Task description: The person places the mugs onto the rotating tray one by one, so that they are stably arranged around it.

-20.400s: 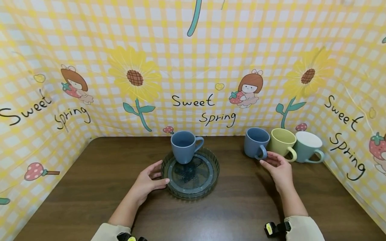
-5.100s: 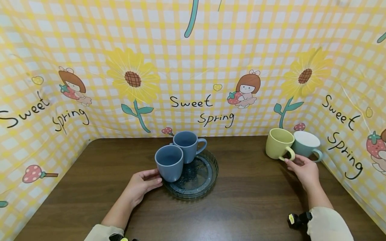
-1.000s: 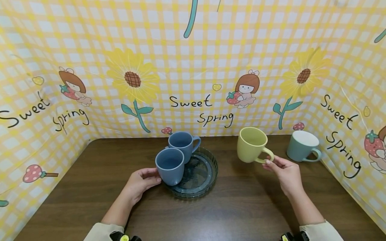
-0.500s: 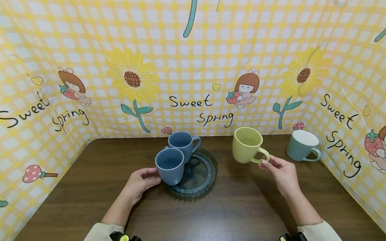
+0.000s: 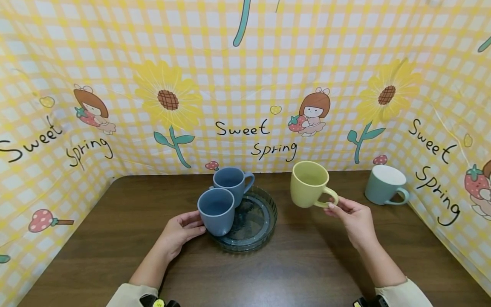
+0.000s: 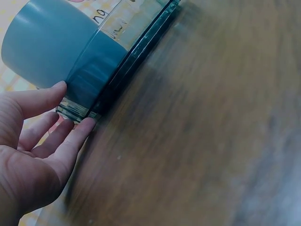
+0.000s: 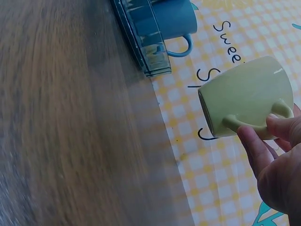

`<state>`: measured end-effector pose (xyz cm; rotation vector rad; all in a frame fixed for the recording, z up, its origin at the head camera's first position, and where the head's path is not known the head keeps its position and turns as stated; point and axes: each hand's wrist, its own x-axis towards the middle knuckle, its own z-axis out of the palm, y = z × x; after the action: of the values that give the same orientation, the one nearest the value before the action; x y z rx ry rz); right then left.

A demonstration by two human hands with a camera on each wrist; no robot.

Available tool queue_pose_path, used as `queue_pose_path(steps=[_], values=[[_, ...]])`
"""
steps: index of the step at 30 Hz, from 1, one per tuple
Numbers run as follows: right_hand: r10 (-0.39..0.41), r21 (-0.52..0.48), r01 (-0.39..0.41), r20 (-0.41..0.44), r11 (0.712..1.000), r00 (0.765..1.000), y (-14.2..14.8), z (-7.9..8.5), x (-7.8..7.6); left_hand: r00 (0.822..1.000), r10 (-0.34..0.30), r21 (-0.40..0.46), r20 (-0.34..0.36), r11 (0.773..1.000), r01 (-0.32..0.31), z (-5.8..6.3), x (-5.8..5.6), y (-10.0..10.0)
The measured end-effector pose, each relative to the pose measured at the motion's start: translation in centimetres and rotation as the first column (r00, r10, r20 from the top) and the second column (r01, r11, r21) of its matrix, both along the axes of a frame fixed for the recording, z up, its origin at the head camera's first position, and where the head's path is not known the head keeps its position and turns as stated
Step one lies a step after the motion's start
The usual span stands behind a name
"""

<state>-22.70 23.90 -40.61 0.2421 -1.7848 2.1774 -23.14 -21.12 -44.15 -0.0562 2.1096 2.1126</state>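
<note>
"Sweet Spring" backdrop [image 5: 238,81], right hand [image 5: 354,217] holding yellow-green mug [image 5: 308,187]

The yellow mug [image 5: 308,187], blue mugs [image 5: 217,218] and green mug [image 5: 382,187] look like smooth ceramic with a soft shine. The tray [image 5: 251,244] is see-through, of glass or clear plastic, with a ribbed rim. The table [image 5: 284,268] shows smooth, slightly glossy wood grain, and the curtain [image 5: 238,85] seems thin, wrinkled cloth.
</note>
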Motion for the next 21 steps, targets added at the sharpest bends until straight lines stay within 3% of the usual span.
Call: queue_pose_path(steps=[21], values=[[0.03, 0.01, -0.031, 0.018, 0.999, 0.999, -1.9, 0.1, -0.1, 1.0, -0.019, 0.023, -0.002, 1.0, 0.019, -0.1, 0.5, 0.2]])
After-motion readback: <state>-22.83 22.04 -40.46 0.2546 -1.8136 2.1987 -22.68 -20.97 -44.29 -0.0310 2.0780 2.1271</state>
